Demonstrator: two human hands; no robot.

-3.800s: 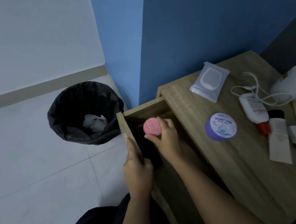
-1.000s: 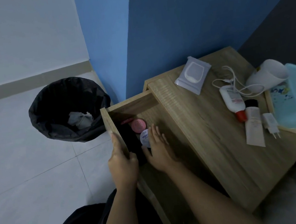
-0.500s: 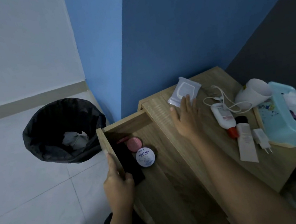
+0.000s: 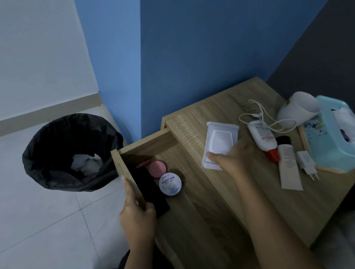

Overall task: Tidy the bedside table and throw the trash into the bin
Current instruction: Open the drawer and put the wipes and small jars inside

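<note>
Gripping the near end of the wipes packet [image 4: 219,143], the right hand [image 4: 231,158] is seen with the thumb laid on top of the wrapper and the other fingers tucked out of view beneath or behind it; the packet is lying flat on the bedside table [image 4: 272,207], just beside the open drawer [image 4: 169,149]. The left hand [image 4: 135,209] is clenched over the drawer's side wall, fingers curled inside, thumb along the outside. Inside the drawer a pink tin [image 4: 157,168] and a round cream jar [image 4: 170,184] are parked touching each other, next to a flat black thing that cannot be identified in the shadow.

The packet is judged light, soft and floppy, with a slick plastic skin, so a pinch at one edge is likely to let it sag or slide; a hold across the middle, over the stiffer white flap, is thought surer. Nothing fragile is expected in it.

Further right, a small bottle [image 4: 261,139], a tube [image 4: 287,165], a charger plug [image 4: 306,161] with its white cable [image 4: 267,120], a tipped cup [image 4: 295,111] and a tissue box [image 4: 335,140] are left on the table. The bin [image 4: 70,153] is stood on the floor with crumpled white scraps inside. Labels are blurred, and the drawer's front is cut off by the arms
</note>
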